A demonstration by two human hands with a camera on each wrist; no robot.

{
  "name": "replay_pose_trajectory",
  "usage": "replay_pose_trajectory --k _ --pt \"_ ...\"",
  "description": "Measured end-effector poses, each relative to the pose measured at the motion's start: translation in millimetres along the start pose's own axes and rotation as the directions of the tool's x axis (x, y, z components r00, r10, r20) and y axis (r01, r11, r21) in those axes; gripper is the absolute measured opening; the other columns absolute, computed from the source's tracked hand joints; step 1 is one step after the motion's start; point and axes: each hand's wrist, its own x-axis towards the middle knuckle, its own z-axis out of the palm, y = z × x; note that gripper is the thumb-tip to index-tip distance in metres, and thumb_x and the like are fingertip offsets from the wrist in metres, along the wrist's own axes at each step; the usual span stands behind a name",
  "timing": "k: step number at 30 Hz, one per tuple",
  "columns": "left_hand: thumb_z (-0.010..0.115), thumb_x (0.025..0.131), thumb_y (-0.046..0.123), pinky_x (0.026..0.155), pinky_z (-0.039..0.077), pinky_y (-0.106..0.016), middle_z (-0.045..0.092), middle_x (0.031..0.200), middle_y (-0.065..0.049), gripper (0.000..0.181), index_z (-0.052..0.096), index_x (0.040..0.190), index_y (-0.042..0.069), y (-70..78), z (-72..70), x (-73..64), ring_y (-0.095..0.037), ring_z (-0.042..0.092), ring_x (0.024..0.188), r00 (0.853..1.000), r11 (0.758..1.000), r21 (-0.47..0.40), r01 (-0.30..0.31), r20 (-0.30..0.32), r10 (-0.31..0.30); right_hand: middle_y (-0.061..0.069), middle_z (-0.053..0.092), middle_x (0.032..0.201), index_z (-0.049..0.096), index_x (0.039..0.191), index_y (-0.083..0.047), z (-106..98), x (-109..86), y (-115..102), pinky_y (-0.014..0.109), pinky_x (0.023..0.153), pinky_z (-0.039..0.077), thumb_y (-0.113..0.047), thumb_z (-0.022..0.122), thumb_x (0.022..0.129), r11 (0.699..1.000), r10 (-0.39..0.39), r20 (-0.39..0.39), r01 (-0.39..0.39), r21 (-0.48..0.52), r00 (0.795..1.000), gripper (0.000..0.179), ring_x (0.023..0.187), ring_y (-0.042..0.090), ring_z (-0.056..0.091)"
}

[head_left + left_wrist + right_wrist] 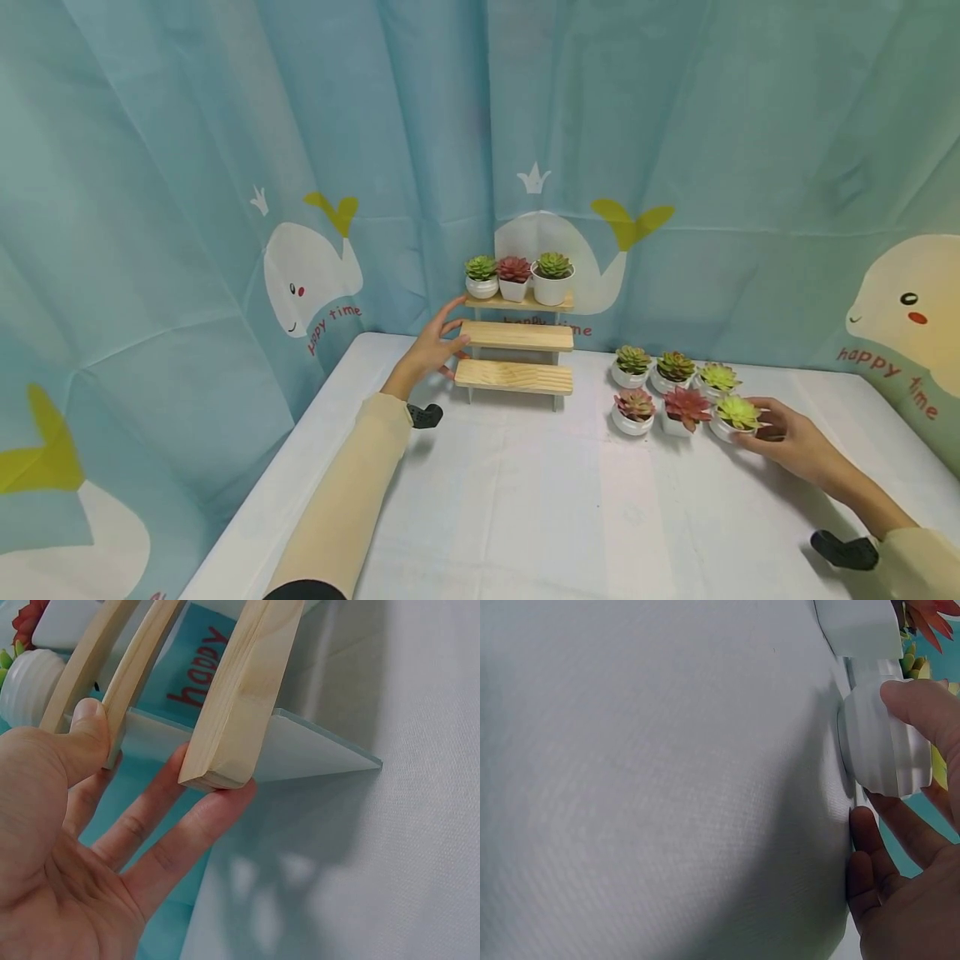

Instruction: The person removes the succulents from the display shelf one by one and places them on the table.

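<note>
The right hand (793, 440) pinches the round white pot with the spiky lime-green plant (736, 415), though whether it is off the white table (525, 492) is hard to tell. The pale wooden stand with three flat steps (517, 337) sits well apart, to the left, its long steps running sideways. The left hand (431, 347), fingers spread, touches the stand's left end.

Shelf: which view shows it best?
Head: the whole shelf is in frame, all three tiers visible. Left wrist: only a cropped close-up of its left end, partly behind the left hand. Right wrist: none of it.
</note>
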Motion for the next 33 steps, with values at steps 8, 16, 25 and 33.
replay_pose_trajectory --k 8,16,25,33 --pt "0.061 0.106 0.019 0.062 0.057 -0.068 0.025 0.168 -0.014 0.072 0.025 0.158 0.053 0.5 1.1 0.4 -0.035 0.060 0.128 1.000 1.000 -0.002 0.023 -0.009 -0.023 0.043 0.052 0.130 0.037 0.144 0.014 0 -0.3 0 0.061 0.086 0.056 -0.032 0.076 0.096 1.000 -0.008 0.002 0.008 0.008 1.000 0.077 0.111 0.054 0.060" --pt "0.061 0.106 0.019 0.060 0.058 -0.065 0.024 0.168 -0.015 0.072 0.024 0.159 0.052 0.3 0.8 0.9 -0.035 0.058 0.131 1.000 1.000 -0.004 0.013 -0.007 -0.013 0.043 0.053 0.128 0.037 0.143 0.013 -2 0.1 -1 0.061 0.086 0.056 -0.030 0.076 0.096 1.000 -0.020 0.010 0.020 0.013 1.000 0.075 0.111 0.055 0.060" --pt "0.060 0.106 0.019 0.061 0.058 -0.066 0.024 0.168 -0.015 0.072 0.024 0.159 0.052 -0.7 0.4 1.9 -0.037 0.060 0.127 1.000 1.000 -0.005 0.015 -0.004 -0.015 0.043 0.053 0.128 0.037 0.143 0.014 -5 2.0 0 0.061 0.086 0.056 -0.030 0.077 0.095 1.000 -0.025 0.034 0.025 0.007 0.999 0.076 0.111 0.054 0.061" --pt "0.060 0.106 0.020 0.060 0.058 -0.065 0.022 0.168 -0.015 0.073 0.022 0.159 0.052 1.1 0.3 0.0 -0.042 0.066 0.115 1.000 1.000 -0.008 0.014 0.004 -0.014 0.045 0.047 0.134 0.033 0.147 0.009 -20 5.5 -3 0.056 0.082 0.058 -0.026 0.076 0.095 0.997 -0.067 0.128 0.063 0.034 0.989 0.076 0.111 0.052 0.062"
